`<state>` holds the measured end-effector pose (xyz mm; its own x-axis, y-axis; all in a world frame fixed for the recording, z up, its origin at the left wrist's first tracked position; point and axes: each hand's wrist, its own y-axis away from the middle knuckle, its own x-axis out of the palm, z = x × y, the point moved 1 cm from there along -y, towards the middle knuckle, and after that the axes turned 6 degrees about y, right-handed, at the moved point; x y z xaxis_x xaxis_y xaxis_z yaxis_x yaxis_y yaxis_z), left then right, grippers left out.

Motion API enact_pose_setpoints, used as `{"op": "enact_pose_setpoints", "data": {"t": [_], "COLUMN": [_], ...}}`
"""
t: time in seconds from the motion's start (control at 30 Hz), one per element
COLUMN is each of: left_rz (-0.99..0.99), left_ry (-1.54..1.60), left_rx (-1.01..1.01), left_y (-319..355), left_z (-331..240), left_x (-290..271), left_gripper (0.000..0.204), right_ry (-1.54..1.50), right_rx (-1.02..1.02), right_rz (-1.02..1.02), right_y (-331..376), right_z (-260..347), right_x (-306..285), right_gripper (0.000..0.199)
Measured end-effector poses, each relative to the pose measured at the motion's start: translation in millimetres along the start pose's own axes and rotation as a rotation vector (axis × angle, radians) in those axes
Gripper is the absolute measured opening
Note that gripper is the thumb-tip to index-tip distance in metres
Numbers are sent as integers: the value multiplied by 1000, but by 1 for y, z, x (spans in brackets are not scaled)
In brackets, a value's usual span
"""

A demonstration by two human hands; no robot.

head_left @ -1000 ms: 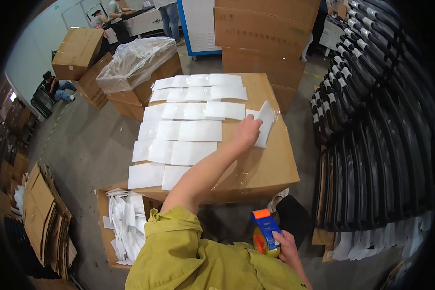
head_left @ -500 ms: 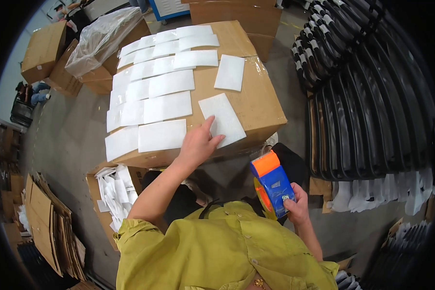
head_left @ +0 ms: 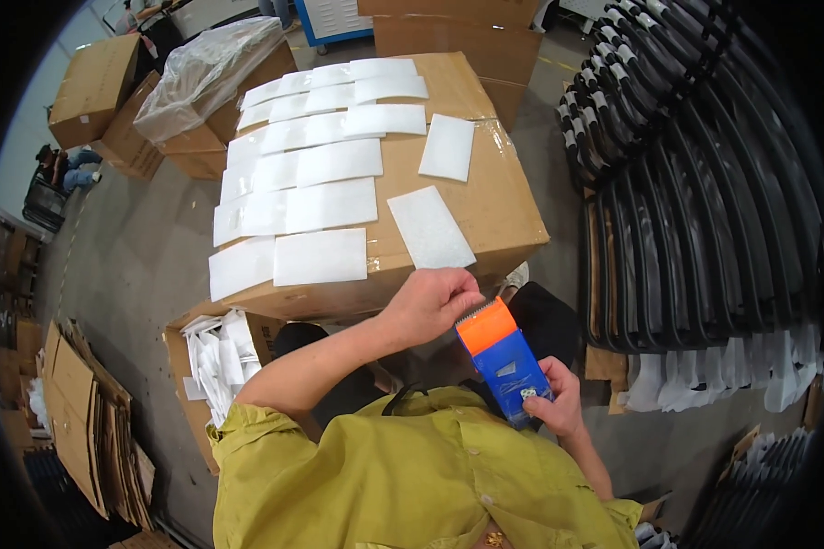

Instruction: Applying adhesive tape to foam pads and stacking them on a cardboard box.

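My right hand (head_left: 559,399) grips a blue and orange tape dispenser (head_left: 506,359) by its lower end, its toothed edge tilted up and to the left. At that toothed edge, my left hand (head_left: 437,306) has thumb and fingers pinched together; the tape end there is too clear to make out. Just beyond my left hand, a white foam sheet (head_left: 430,226) lies slanted on a large cardboard box (head_left: 494,206). Another white sheet (head_left: 447,147) lies farther back. Overlapping rows of white sheets (head_left: 325,206) cover the left and middle of the box top.
An open carton (head_left: 264,336) of white pieces stands at the lower left, near flattened cardboard (head_left: 73,403). Black curved frames (head_left: 696,220) are stacked along the right. A plastic-covered box (head_left: 206,87) and a blue cabinet (head_left: 334,18) stand behind.
My left hand has left the slanted white sheet and come back toward me to the dispenser's toothed edge. The dispenser has shifted slightly left and turned its front more toward view.
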<state>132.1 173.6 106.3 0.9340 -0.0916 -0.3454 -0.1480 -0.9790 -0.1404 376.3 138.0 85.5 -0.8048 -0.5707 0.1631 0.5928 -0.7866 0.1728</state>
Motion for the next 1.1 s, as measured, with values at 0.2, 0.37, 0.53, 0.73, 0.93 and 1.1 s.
{"op": "enact_pose_setpoints", "data": {"t": [0.2, 0.37, 0.53, 0.73, 0.93, 1.1], "left_rz": [-147, -256, -396, -300, -657, -477], "left_ry": [-147, -372, -588, -795, -960, 84], "left_rx": [32, 43, 167, 59, 334, -469], "left_y": [-17, -46, -65, -69, -66, 16], "left_z": [10, 36, 55, 78, 61, 53], "left_x": [-41, -75, -75, -70, -69, -49], "left_gripper": [14, 15, 10, 13, 18, 34], "right_ry": [77, 39, -16, 15, -6, -33], "right_rx": [35, 99, 109, 132, 145, 134], "right_rz": [-34, -79, -86, -111, -134, -156], "right_y": [3, -4, -34, -51, -56, -53], "right_z": [8, 14, 26, 21, -2, -1], "right_x": [-1, 2, 11, 15, 13, 8], "right_gripper": [34, 31, 29, 30, 31, 31]}}
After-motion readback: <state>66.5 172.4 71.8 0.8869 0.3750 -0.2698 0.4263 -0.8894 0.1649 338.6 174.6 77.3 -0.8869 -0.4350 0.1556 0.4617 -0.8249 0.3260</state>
